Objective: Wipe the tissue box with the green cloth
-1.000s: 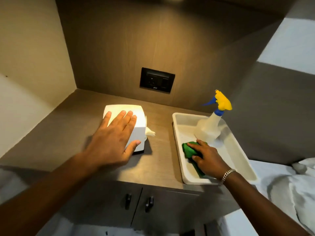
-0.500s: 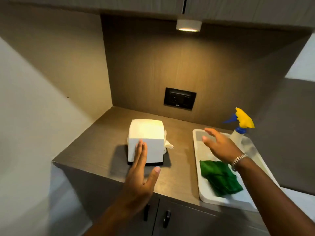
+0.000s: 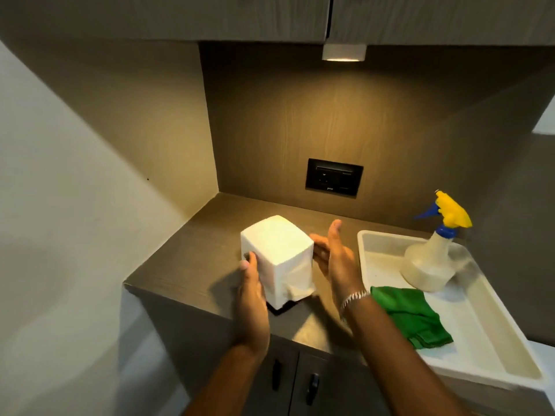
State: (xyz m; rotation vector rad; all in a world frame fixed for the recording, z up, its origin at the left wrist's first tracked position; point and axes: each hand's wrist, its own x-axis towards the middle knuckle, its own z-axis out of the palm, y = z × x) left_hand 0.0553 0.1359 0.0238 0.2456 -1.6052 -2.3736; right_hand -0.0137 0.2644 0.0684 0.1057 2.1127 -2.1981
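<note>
The white tissue box stands upright on the brown counter, one corner turned toward me and a tissue hanging from its right face. My left hand presses flat against its left side. On the other side, the fingers of my right hand touch its right face, so the box sits between both hands. The green cloth lies crumpled in the white tray, to the right of my right wrist, and nothing holds it.
A spray bottle with a yellow and blue head stands at the back of the tray. A black wall socket is set in the back panel. Cupboard doors with dark handles sit below the counter's front edge. A wall closes the left side.
My right hand has let go of the cloth and left the tray, coming over to the box's right side. My left hand slid from the top to the left side. The box has turned.
</note>
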